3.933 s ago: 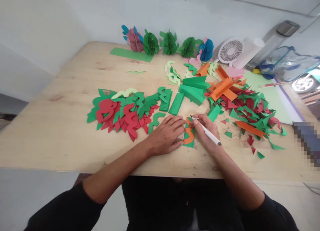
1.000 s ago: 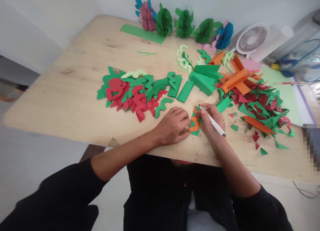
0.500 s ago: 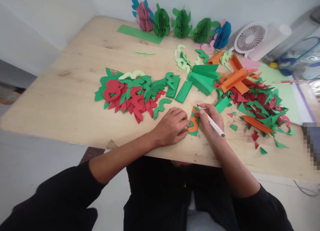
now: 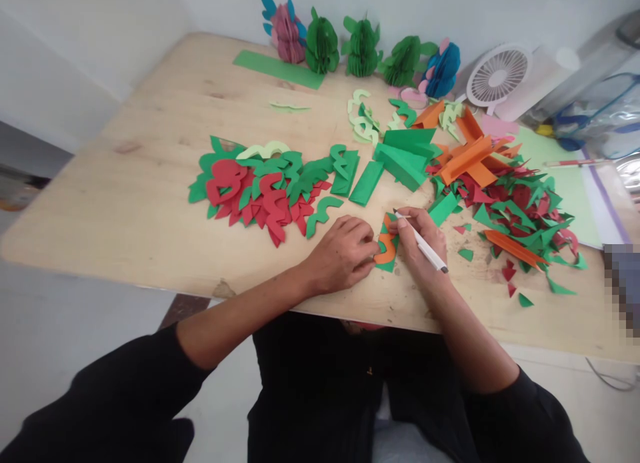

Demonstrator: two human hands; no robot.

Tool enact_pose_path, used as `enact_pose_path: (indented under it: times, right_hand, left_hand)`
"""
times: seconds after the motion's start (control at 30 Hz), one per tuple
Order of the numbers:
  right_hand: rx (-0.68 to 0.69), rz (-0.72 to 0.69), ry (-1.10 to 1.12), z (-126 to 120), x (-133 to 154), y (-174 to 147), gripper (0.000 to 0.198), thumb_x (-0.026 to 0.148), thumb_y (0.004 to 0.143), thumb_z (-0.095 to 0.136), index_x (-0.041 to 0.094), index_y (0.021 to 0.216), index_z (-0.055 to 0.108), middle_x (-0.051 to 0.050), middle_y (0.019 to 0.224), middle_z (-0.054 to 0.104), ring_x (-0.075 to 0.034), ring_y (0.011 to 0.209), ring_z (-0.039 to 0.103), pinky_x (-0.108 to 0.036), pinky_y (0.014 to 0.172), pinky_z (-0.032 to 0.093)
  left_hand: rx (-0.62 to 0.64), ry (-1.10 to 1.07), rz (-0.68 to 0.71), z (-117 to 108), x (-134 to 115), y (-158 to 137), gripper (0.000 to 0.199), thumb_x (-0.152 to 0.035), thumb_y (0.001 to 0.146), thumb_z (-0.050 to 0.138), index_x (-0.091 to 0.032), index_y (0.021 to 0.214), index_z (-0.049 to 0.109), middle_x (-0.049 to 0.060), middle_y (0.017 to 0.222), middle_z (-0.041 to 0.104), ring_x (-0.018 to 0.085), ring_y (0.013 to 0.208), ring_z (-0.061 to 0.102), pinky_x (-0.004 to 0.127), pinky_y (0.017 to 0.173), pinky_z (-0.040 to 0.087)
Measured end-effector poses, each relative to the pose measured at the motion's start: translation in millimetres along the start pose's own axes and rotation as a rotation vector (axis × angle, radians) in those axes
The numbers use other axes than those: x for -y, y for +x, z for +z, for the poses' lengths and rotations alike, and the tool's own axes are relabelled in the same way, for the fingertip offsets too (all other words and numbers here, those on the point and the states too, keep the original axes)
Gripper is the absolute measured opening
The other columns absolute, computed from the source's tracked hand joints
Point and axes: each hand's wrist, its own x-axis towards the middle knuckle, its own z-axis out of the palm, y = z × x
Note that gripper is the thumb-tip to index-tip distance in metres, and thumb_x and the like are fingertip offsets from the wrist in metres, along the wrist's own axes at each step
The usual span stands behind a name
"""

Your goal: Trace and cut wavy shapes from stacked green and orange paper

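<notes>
White pen (image 4: 425,248) by an orange cutout (image 4: 385,252) on green paper (image 4: 387,267)
Right hand (image 4: 423,243): grip clamped on the pen. Left hand (image 4: 345,253): fingers at the cutout's left edge — pinching or not, I cannot tell. Cutout lies on the surface (image 4: 150,183) between them; likely light, easily bent — best pressed flat near its edges. Clear pouch (image 4: 617,109), far right: contents unclear.

The left hand (image 4: 345,255) is touching an orange cutout (image 4: 387,251) lying over green paper (image 4: 386,267); the right hand (image 4: 418,257) is gripping a white marker (image 4: 429,251). Red and green cutouts (image 4: 273,199) are lying left, scraps (image 4: 523,209) right, paper figures (image 4: 363,49) standing far.
</notes>
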Motion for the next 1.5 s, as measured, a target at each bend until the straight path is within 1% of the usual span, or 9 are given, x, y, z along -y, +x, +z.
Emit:
enact_pose_path:
  times: [0.27, 0.7, 0.9, 1.2, 1.4, 1.5]
  right_hand:
    - [-0.007, -0.004, -0.033, -1.0, 4.3, -2.0, 0.025, 0.045, 0.089, 0.054, 0.025, 0.100, 0.063, -0.003, 0.084, 0.075, -0.023, 0.082, 0.072, -0.036, 0.076, 0.053]
    - [-0.005, -0.013, 0.019, 0.4, 0.5, -2.2, 0.027, 0.047, 0.088, 0.054, 0.026, 0.102, 0.062, -0.003, 0.085, 0.075, -0.023, 0.080, 0.073, -0.037, 0.076, 0.055]
    - [-0.008, -0.015, 0.035, 0.4, 0.6, -2.3, 0.026, 0.047, 0.088, 0.054, 0.026, 0.102, 0.062, -0.003, 0.086, 0.075, -0.023, 0.081, 0.073, -0.037, 0.077, 0.055]
    - [-0.007, -0.010, 0.002, 0.0, 1.3, -1.5, 0.027, 0.047, 0.088, 0.054, 0.025, 0.102, 0.063, -0.003, 0.085, 0.076, -0.023, 0.081, 0.073, -0.037, 0.076, 0.055]
    - [0.003, -0.013, -0.005, -0.1, 1.3, -2.2, 0.026, 0.047, 0.089, 0.053, 0.026, 0.102, 0.062, -0.002, 0.085, 0.076, -0.023, 0.081, 0.073, -0.035, 0.075, 0.055]
    - [-0.003, -0.004, -0.007, 0.1, 2.0, -2.0, 0.026, 0.047, 0.088, 0.054, 0.026, 0.101, 0.063, -0.002, 0.085, 0.076, -0.023, 0.082, 0.073, -0.036, 0.077, 0.054]
  left_hand:
    - [-0.032, 0.009, 0.008, -0.6, -0.7, -1.0, 0.012, -0.024, 0.089, 0.055, -0.018, 0.087, 0.065, 0.008, 0.095, 0.058, 0.023, 0.094, 0.050, 0.039, 0.087, 0.042]
    - [-0.015, -0.024, -0.014, 0.9, 0.0, -2.3, 0.012, -0.023, 0.089, 0.055, -0.018, 0.086, 0.065, 0.008, 0.096, 0.058, 0.023, 0.094, 0.050, 0.040, 0.086, 0.043]
    - [-0.029, -0.020, -0.008, 1.9, 0.7, -2.9, 0.010, -0.022, 0.087, 0.055, -0.018, 0.086, 0.065, 0.008, 0.096, 0.058, 0.023, 0.094, 0.051, 0.040, 0.087, 0.043]
    - [-0.007, -0.042, -0.021, 2.5, 1.5, -3.2, 0.010, -0.023, 0.088, 0.056, -0.018, 0.087, 0.064, 0.009, 0.098, 0.060, 0.025, 0.098, 0.052, 0.042, 0.089, 0.043]
    - [0.010, -0.053, -0.015, -2.4, 3.1, -4.9, 0.010, -0.023, 0.087, 0.057, -0.018, 0.091, 0.064, 0.009, 0.100, 0.062, 0.025, 0.101, 0.054, 0.042, 0.092, 0.043]
    - [-0.002, -0.073, -0.031, -7.1, 4.6, -7.0, 0.010, -0.022, 0.088, 0.056, -0.018, 0.092, 0.063, 0.009, 0.102, 0.063, 0.024, 0.103, 0.055, 0.042, 0.094, 0.043]
